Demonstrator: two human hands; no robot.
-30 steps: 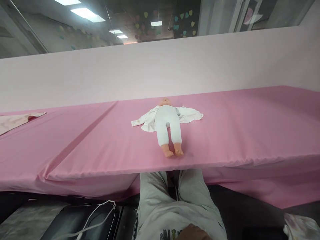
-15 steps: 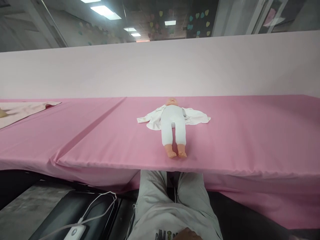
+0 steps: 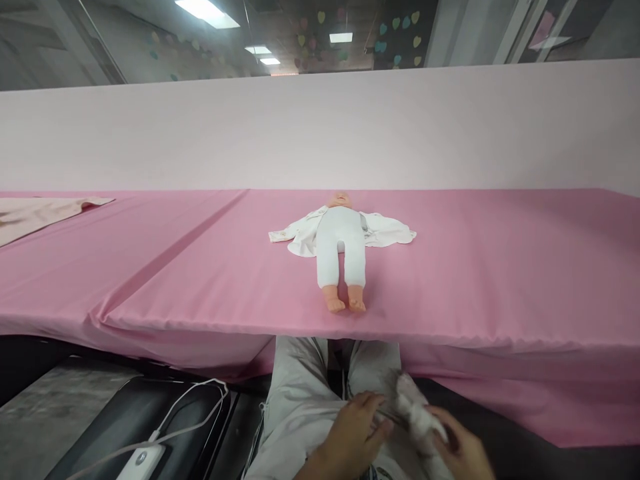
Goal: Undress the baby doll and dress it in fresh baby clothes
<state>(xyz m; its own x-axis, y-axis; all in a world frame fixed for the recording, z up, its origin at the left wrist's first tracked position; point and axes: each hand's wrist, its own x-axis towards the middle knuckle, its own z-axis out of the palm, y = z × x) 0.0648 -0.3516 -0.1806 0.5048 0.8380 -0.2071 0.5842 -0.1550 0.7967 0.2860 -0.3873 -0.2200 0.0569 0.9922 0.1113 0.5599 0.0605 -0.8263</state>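
A doll lies on its back on the pink cloth, its bare feet toward me. An opened white shirt spreads out under and beside it. Over my lap, my right hand is closed on a bunched white cloth, blurred by motion. To its left, my left hand has its fingers apart near the cloth's dark, blurred edge, with nothing clearly held in it.
A pale pink cloth lies at the table's far left. Below left, a black seat bears a white power bank with a cable. A white partition rises behind the pink table cover.
Both hands have come up over my lap, where only part of one hand showed before. The white cloth has come into view in my right hand. The view has shifted slightly.
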